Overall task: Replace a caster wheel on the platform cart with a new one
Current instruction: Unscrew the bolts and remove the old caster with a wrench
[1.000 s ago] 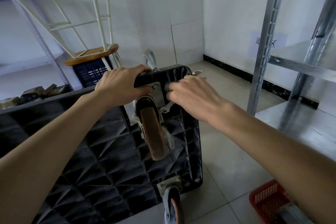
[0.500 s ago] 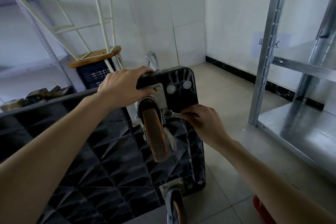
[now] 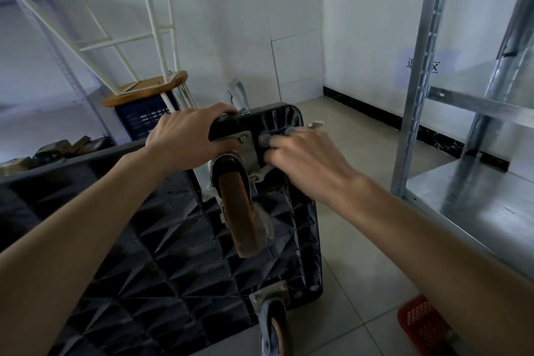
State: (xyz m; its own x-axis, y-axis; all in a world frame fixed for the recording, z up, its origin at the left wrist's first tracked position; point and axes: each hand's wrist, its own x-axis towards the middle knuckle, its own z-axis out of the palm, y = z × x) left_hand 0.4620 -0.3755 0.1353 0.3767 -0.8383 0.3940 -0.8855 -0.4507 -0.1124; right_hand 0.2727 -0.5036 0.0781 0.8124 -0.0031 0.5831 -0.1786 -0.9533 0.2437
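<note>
One cart (image 3: 173, 254) overturned on tile floor (image 3: 361, 254) — white walls (image 3: 231, 9) behind.

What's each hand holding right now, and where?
Left hand grips the cart's top edge. Right hand grips a wrench by its handle, head at the caster plate.

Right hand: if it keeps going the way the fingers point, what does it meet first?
Likely the round grey caps on the cart underside; the right hand, gripping the wrench, points up-left at them. Contact unclear.
</note>
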